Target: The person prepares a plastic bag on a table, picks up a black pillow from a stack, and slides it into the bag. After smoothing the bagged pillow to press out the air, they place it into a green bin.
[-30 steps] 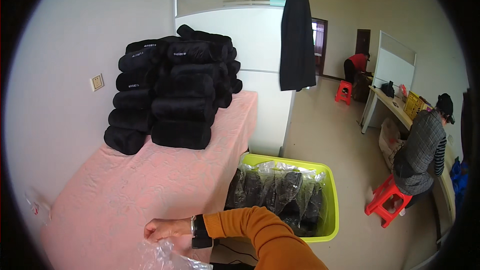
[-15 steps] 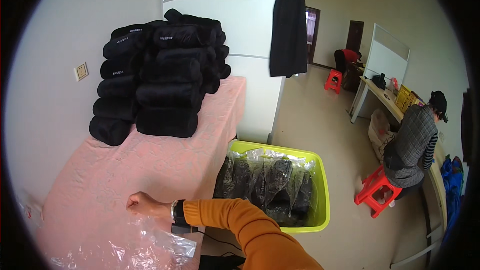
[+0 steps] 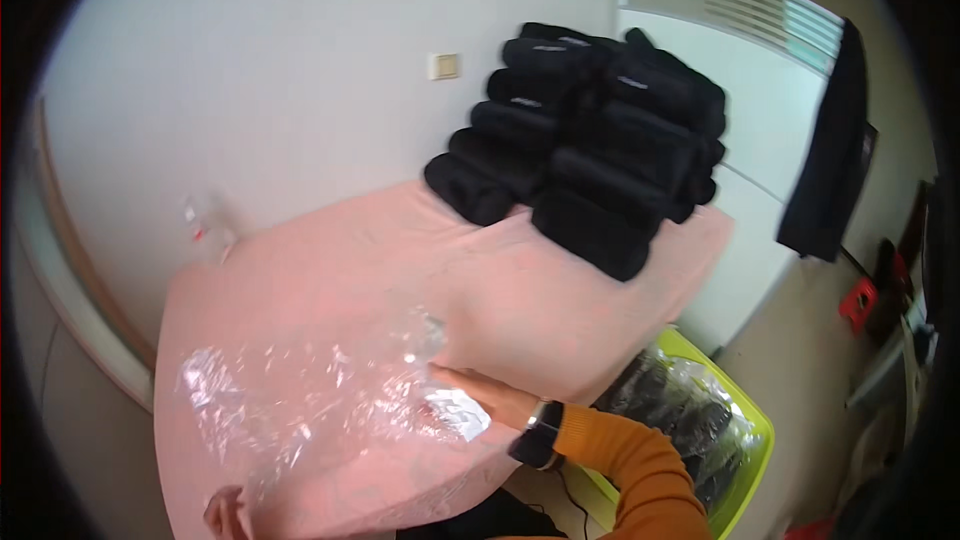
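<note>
A large clear plastic bag [image 3: 330, 395] is spread over the front part of a table with a pink cloth. My right hand [image 3: 485, 395], with a dark watch and an orange sleeve above it, grips the bag's right edge; the shiny film hides part of its fingers. At the lower left, my left hand [image 3: 230, 512] is closed at the near left corner of the bag, a little blurred. Beyond the bag, several black cylindrical cushions [image 3: 600, 195] are stacked in rows at the table's far end.
A yellow-green tub [image 3: 758, 460] stands on the floor right of the table, holding black cushions in clear bags. More clear plastic [image 3: 212, 235] lies against the wall at the table's left edge. A dark garment [image 3: 825, 160] hangs on the white partition [image 3: 745, 225].
The view has swung left, so the table sits more centrally. My left hand has come into view at the bag. My right hand now reaches onto the bag, which is more spread out.
</note>
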The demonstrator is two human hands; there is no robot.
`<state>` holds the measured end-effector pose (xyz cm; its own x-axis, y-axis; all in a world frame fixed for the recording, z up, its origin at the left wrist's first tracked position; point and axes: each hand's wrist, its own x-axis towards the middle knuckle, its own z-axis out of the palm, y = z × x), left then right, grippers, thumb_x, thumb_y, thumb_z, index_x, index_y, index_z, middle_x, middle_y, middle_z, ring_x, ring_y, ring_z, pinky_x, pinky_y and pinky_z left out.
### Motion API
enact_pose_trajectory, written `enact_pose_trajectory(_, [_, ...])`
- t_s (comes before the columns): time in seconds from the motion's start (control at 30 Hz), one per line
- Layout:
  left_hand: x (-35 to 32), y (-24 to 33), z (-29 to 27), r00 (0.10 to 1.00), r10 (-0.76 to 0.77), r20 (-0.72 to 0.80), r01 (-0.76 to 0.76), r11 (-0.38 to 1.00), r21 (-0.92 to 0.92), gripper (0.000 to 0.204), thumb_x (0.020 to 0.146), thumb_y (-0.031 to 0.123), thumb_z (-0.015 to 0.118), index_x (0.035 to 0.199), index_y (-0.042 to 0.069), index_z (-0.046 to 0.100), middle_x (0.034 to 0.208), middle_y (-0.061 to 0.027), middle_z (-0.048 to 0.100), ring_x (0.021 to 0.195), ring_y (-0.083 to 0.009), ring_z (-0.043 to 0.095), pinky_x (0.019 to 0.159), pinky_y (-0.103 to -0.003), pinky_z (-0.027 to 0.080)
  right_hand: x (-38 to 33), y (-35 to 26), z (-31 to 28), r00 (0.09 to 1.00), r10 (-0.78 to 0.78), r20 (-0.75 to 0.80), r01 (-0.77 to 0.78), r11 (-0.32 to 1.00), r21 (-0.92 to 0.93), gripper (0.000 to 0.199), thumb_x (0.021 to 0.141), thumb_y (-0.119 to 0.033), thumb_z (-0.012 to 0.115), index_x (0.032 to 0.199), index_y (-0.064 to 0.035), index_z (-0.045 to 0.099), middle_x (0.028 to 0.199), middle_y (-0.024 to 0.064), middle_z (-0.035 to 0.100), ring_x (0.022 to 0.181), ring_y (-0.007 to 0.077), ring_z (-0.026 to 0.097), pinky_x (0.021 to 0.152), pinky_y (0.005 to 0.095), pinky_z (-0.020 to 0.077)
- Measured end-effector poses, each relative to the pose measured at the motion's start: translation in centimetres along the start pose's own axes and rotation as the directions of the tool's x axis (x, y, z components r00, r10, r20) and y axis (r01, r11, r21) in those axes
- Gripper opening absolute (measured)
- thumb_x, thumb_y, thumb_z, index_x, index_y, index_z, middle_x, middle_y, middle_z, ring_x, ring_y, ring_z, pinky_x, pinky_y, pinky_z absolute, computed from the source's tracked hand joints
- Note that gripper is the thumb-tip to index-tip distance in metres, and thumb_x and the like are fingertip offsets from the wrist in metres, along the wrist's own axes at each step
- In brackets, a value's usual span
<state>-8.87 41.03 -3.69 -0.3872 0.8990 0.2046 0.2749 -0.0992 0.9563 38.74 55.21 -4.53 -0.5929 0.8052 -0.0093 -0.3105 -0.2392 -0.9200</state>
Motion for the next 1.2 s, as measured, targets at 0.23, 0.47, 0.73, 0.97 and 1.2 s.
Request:
enact_pose_trajectory(0.23, [0.0,2.2,1.1,0.999,0.036,-0.007,-0.036,0.999,0.016,0.023,0.096,0.019,0.053,0.095,0.002,0.068,0.099,-0.0048,0.066,0.087,-0.0117,0.054,0.080,-0.027,0.044,-0.8,-6.6,0.8,0.934,0.134,-0.331,-0.189,0.972,-0.139,0.030,0.089,-0.010,0.062,0.117,0.0009,0.059,0.104,0.0057,0.065,0.092,0.0132,0.062,0.081,0.0265,0.0505])
enact_pose_trajectory(0.47, [-0.1,0.9,-0.4,0.998,0.036,-0.052,-0.044,0.985,-0.169,0.022,0.096,0.019,0.055,0.091,0.002,0.068,0.100,-0.0040,0.066,0.092,-0.0107,0.055,0.081,-0.025,0.041,-0.1,-3.4,-1.9,0.920,-0.069,-0.386,-0.052,0.954,-0.294,0.029,0.088,-0.007,0.062,0.115,0.0023,0.059,0.095,0.0045,0.065,0.083,0.0111,0.062,0.075,0.0252,0.0505])
enact_pose_trajectory(0.73, [0.1,4.0,-0.3,0.993,0.082,0.088,-0.078,0.996,-0.047,0.022,0.093,0.023,0.059,0.100,0.003,0.064,0.103,-0.0035,0.063,0.102,-0.0125,0.054,0.090,-0.026,0.039,-2.1,-2.9,0.6,0.933,-0.133,-0.336,0.020,0.947,-0.321,0.044,0.088,-0.007,0.061,0.128,0.0029,0.047,0.110,0.0084,0.062,0.093,0.0111,0.060,0.083,0.0261,0.0490])
enact_pose_trajectory(0.97, [1.0,7.5,-0.2,0.985,0.147,0.087,-0.155,0.984,0.090,0.037,0.085,0.036,0.066,0.097,0.001,0.062,0.094,-0.0050,0.062,0.097,-0.0139,0.055,0.092,-0.030,0.040,-1.3,-4.3,0.1,0.909,0.124,-0.399,-0.097,0.991,0.087,0.045,0.086,-0.008,0.063,0.126,0.0055,0.048,0.111,0.0089,0.062,0.101,0.0154,0.060,0.088,0.0290,0.0484])
enact_pose_trajectory(1.2, [1.8,6.9,0.6,0.980,0.031,0.195,-0.057,0.990,0.128,0.016,0.090,0.018,0.063,0.092,0.003,0.061,0.077,-0.0007,0.059,0.071,-0.0081,0.055,0.065,-0.022,0.043,-0.1,-0.8,-1.0,0.923,0.096,-0.373,-0.096,0.995,0.018,0.019,0.086,-0.012,0.065,0.099,0.0009,0.062,0.090,0.0035,0.063,0.079,0.0115,0.059,0.072,0.0251,0.0488])
